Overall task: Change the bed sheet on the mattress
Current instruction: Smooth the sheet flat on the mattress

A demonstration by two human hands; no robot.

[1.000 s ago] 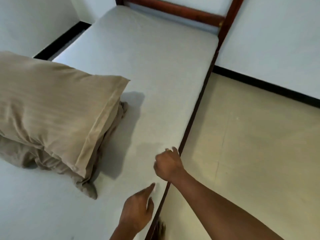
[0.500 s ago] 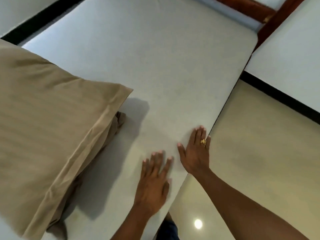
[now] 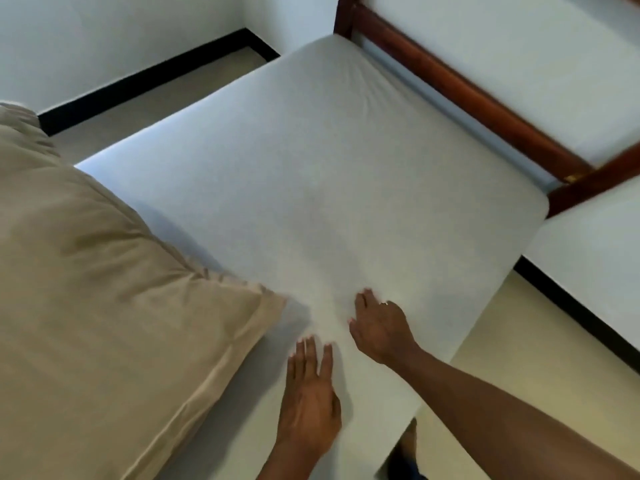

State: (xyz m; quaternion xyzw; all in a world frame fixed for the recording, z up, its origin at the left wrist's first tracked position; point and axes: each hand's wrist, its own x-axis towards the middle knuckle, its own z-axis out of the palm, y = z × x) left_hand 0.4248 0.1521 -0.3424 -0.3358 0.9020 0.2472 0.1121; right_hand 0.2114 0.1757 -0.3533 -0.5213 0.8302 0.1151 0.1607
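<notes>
A white sheet (image 3: 311, 188) lies smooth and tight over the mattress, wrapping its far corners. My left hand (image 3: 311, 400) lies flat on the sheet near the bed's near side, fingers straight and pointing away from me. My right hand (image 3: 379, 327) rests palm down on the sheet just to the right and a little farther in, with a ring on one finger. Neither hand holds anything. A beige pillow (image 3: 104, 289) sits on the left part of the bed, its corner close to my left hand.
A dark wooden bed frame rail (image 3: 478, 102) runs along the far end of the mattress. White walls with a black skirting (image 3: 145, 77) surround the bed. Beige tiled floor (image 3: 519, 368) lies to the right of the bed.
Both hands have slid inward from the bed's edge across the sheet toward the pillow. The view has swung, bringing the bed's far end and frame into sight.
</notes>
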